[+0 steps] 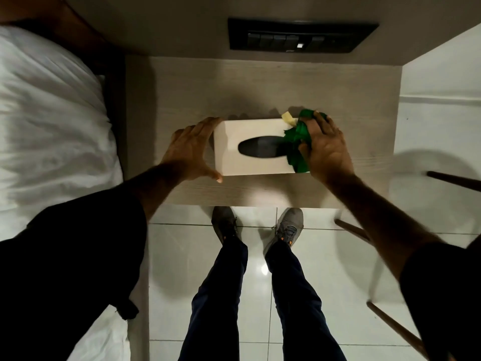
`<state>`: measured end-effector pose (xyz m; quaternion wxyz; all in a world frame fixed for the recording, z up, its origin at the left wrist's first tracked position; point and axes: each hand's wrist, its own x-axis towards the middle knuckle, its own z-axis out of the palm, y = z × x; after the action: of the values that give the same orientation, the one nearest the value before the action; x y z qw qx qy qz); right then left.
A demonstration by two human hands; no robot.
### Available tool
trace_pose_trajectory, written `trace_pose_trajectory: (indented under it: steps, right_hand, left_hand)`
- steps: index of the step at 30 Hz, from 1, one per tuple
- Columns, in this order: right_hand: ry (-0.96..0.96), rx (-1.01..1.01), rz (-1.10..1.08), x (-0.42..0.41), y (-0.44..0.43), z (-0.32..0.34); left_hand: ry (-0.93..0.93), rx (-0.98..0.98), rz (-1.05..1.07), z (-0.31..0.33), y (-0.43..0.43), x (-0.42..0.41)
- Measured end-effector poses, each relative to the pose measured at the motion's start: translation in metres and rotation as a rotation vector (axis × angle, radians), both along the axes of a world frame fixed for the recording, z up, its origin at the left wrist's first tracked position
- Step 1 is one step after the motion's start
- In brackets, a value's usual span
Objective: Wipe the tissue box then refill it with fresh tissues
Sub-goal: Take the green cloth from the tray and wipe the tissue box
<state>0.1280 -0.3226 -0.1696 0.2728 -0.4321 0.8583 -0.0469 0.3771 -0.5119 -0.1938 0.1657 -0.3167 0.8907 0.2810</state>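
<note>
A white tissue box (234,131) with a dark oval slot lies flat on the light wooden bedside table (182,84). My left hand (191,149) clasps the box's left end, fingers behind and thumb in front. My right hand (325,147) presses a crumpled green cloth (296,142) onto the box's right end, covering the edge of the slot. A small yellow piece (287,117) pokes out behind the cloth at the box's far right corner. No tissue shows in the slot.
A black switch panel (299,35) sits on the wall behind the table. A bed with white linen (46,113) lies to the left. Dark wooden chair legs (453,179) stand on the white tiled floor at right. My feet are at the table's front edge.
</note>
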Motion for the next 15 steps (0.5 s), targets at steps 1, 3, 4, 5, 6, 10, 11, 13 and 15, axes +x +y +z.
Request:
trace_pose_trajectory:
  steps: [1,3,4,5,6,10,11,13,15]
  right_hand:
    - [-0.015,-0.001,0.009,-0.005,0.007,0.001]
    - [-0.036,-0.022,0.005,-0.007,0.020,0.003]
    - [-0.048,-0.036,-0.024,-0.004,0.026,0.003]
    - [-0.061,-0.052,-0.066,0.002,0.031,0.004]
    - [-0.068,-0.073,-0.110,0.009,0.036,0.004]
    - [-0.063,-0.102,-0.218,0.039,0.050,0.001]
    - [-0.050,-0.074,-0.229,0.045,0.051,0.000]
    - [-0.024,-0.020,-0.244,0.055,0.052,0.000]
    - [0.003,0.009,-0.262,0.064,0.050,0.002]
  left_hand:
    - [0.000,-0.002,-0.003,0.000,0.000,0.000]
    - [-0.006,-0.003,-0.009,0.001,0.000,-0.001]
    - [-0.010,-0.004,-0.013,0.001,0.000,-0.002]
    - [-0.014,-0.005,-0.015,0.002,0.000,-0.003]
    - [-0.018,-0.007,-0.017,0.003,0.000,-0.003]
    - [-0.042,-0.007,-0.020,0.006,0.001,-0.006]
    - [-0.049,-0.009,-0.021,0.007,0.001,-0.007]
    - [-0.058,-0.015,-0.019,0.008,0.002,-0.009]
    - [-0.064,-0.015,-0.013,0.008,0.003,-0.010]
